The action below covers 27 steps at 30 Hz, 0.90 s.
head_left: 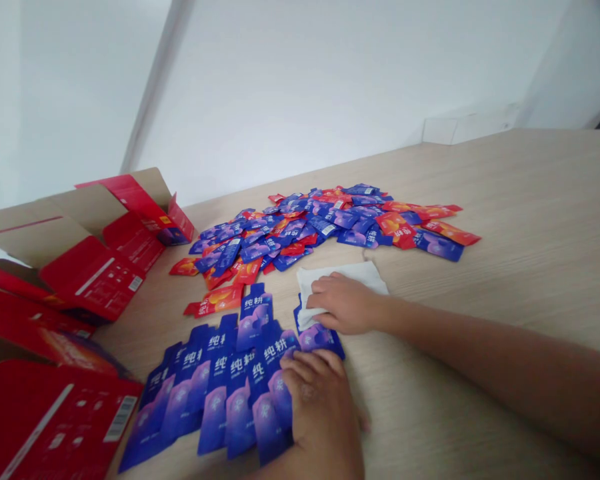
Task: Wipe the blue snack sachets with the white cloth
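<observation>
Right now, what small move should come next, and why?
I'd probably draw the white cloth down the blue-purple pouch beneath it with the right hand: the cloth overlaps the pouch's upper part, its lower part shows uncovered, and the left hand is close by, perhaps able to steady it.

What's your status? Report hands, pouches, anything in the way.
Left hand on overlapping blue pouches. Right hand holds white cloth over another blue pouch, partly covering it. Mixed red-and-blue pile beyond; red boxes at left.
</observation>
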{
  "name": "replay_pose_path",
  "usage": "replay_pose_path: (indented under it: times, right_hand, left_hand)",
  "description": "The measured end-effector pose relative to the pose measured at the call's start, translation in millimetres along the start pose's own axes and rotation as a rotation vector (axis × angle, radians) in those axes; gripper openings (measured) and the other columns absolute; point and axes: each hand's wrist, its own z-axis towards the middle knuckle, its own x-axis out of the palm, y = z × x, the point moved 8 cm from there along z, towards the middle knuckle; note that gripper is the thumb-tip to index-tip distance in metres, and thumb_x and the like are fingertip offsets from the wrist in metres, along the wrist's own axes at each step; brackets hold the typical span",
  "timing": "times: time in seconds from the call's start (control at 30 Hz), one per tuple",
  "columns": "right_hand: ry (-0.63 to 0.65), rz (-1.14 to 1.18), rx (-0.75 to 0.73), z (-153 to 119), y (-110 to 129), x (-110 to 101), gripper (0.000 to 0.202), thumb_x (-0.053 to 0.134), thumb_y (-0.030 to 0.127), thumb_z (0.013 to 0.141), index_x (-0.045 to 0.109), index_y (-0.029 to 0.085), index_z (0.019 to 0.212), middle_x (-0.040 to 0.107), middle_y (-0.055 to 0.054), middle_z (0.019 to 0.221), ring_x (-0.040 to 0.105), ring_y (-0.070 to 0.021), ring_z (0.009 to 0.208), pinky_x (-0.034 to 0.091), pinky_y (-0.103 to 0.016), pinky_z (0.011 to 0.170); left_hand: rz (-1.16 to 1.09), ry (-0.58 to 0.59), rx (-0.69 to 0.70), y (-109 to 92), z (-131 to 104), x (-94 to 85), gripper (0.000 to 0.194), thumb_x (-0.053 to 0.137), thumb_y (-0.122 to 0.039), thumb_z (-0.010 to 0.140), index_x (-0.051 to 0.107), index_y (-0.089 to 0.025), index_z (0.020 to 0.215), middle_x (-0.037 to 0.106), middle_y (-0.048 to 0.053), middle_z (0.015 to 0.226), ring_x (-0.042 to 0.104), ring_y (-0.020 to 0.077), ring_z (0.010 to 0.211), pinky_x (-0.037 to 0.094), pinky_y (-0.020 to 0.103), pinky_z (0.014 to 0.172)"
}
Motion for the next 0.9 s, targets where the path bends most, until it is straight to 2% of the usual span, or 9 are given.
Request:
replay_pose_path:
  times: [0.13,0.2,0.3,0.4,0.6,0.73,0.9]
  right_hand:
    - [0.008,0.027,-0.135,0,16,4,0.024,0.051,0.033,0.085,0.061,0.018,0.100,0.059,-0.009,0.093,0.050,-0.0224,0.089,0.033,-0.036,0.079]
    - [0.010,0.015,-0.092,1,11,4,0.023,0.050,0.034,0.086,0.061,0.018,0.099,0.059,-0.009,0.094,0.050,-0.0225,0.089,0.033,-0.036,0.078]
    - [0.002,-0.007,0.034,3,-3,2,0.021,0.049,0.032,0.087,0.060,0.018,0.098,0.058,-0.009,0.096,0.052,-0.0225,0.088,0.034,-0.036,0.076]
    - [0.005,-0.015,0.091,3,-11,0,0.021,0.049,0.032,0.088,0.060,0.017,0.097,0.058,-0.009,0.097,0.052,-0.0226,0.089,0.034,-0.036,0.077]
    - [0.005,-0.022,0.083,1,-10,-1,0.022,0.046,0.033,0.089,0.060,0.018,0.099,0.058,-0.009,0.097,0.052,-0.0231,0.090,0.035,-0.037,0.078]
    - [0.012,-0.018,0.086,1,-11,0,0.022,0.046,0.033,0.089,0.060,0.018,0.099,0.058,-0.009,0.098,0.052,-0.0232,0.089,0.035,-0.037,0.078]
    - [-0.005,-0.021,0.082,1,-11,0,0.022,0.046,0.033,0.089,0.060,0.019,0.099,0.059,-0.009,0.096,0.052,-0.0232,0.089,0.035,-0.036,0.078]
  left_hand:
    - [0.027,-0.022,-0.006,-1,0,1.3,0.043,0.059,-0.036,0.072,0.062,-0.008,0.105,0.064,0.027,0.108,0.059,0.0412,0.100,0.044,0.048,0.081]
    - [0.035,-0.046,-0.006,-1,-1,0.3,0.044,0.058,-0.039,0.073,0.062,-0.008,0.104,0.064,0.027,0.108,0.059,0.0415,0.100,0.044,0.047,0.081]
    - [0.022,-0.050,0.018,-1,-2,-0.1,0.058,0.063,-0.048,0.065,0.061,-0.007,0.106,0.064,0.028,0.108,0.059,0.0430,0.100,0.044,0.048,0.082]
    - [0.009,-0.042,0.013,0,-2,0.0,0.063,0.068,-0.050,0.061,0.062,-0.007,0.106,0.064,0.029,0.108,0.059,0.0432,0.100,0.044,0.048,0.082]
    - [-0.023,-0.010,0.004,-1,-1,1.4,0.072,0.073,-0.051,0.053,0.061,-0.006,0.108,0.062,0.030,0.110,0.057,0.0445,0.102,0.043,0.049,0.085]
    - [0.006,-0.026,-0.004,0,-1,-1.3,0.062,0.067,-0.051,0.062,0.062,-0.008,0.106,0.064,0.028,0.107,0.059,0.0425,0.100,0.045,0.046,0.082]
    - [0.010,-0.023,-0.002,1,-1,-2.3,0.065,0.066,-0.055,0.060,0.063,-0.009,0.106,0.066,0.026,0.106,0.059,0.0419,0.100,0.045,0.045,0.082]
